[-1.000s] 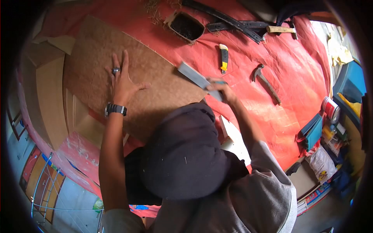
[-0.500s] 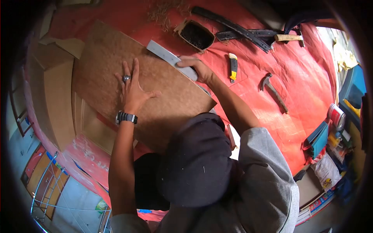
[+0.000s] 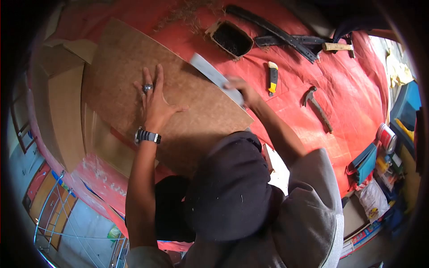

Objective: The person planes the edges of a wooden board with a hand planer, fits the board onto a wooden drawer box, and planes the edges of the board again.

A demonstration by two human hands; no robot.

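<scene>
A large brown wooden board [image 3: 120,67] lies aslant before me. My left hand [image 3: 156,100] rests flat on its face with the fingers spread, holding nothing. Along the board's right edge lies a long, flat grey bar [image 3: 210,73], whose exact kind I cannot make out. My right hand [image 3: 241,90], slightly blurred, is closed around the near part of this bar. My fingers and palm hide part of its near end.
On the red sheet [image 3: 295,156] lie a yellow-and-black utility knife [image 3: 272,79], a claw hammer [image 3: 318,108], another hammer [image 3: 338,47] and black metal rails [image 3: 272,33]. A small open box [image 3: 230,41] holds dark bits. Wooden panels [image 3: 67,111] stand at left.
My right hand and the grey bar have slid along the board's edge toward me, down and to the right. My left hand stays spread at the same place on the board.
</scene>
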